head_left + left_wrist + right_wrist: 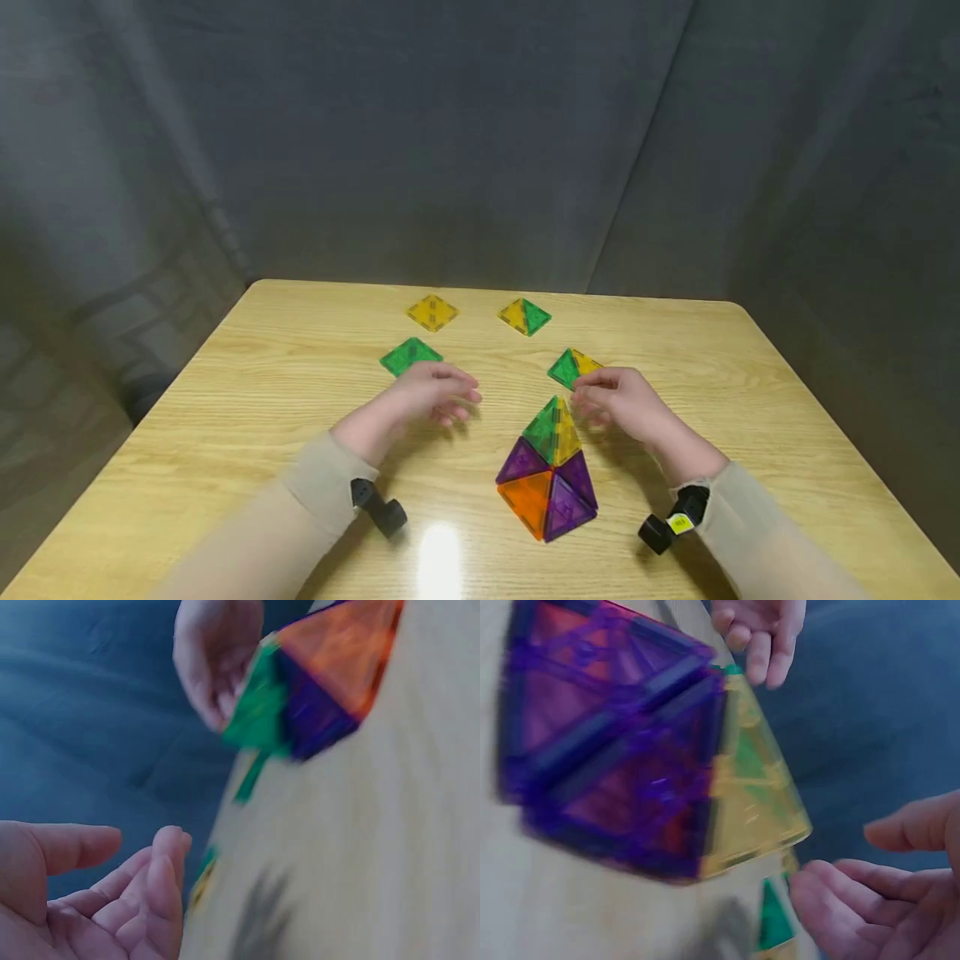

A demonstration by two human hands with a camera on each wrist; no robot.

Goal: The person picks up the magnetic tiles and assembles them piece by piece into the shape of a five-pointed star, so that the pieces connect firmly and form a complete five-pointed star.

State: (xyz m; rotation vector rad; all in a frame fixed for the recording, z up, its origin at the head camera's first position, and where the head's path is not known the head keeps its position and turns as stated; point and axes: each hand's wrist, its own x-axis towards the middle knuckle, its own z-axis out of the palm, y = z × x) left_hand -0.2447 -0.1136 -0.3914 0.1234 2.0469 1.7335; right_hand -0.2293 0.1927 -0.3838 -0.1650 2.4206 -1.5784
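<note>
A raised shape of translucent magnetic tiles stands on the table, with an orange triangle, purple triangles, a green triangle and a yellow triangle. My left hand hovers left of it, fingers loosely bent and thumb apart, holding nothing. Partly behind that hand lies a green tile pair. To the shape's right, my right hand is held above the table. Its thumb and fingers are apart in the right wrist view, with nothing between them. A green-and-yellow tile pair lies just beyond its fingertips.
Farther back on the wooden table lie a yellow tile pair and another yellow-and-green pair. Dark grey cloth hangs behind the table and along its sides.
</note>
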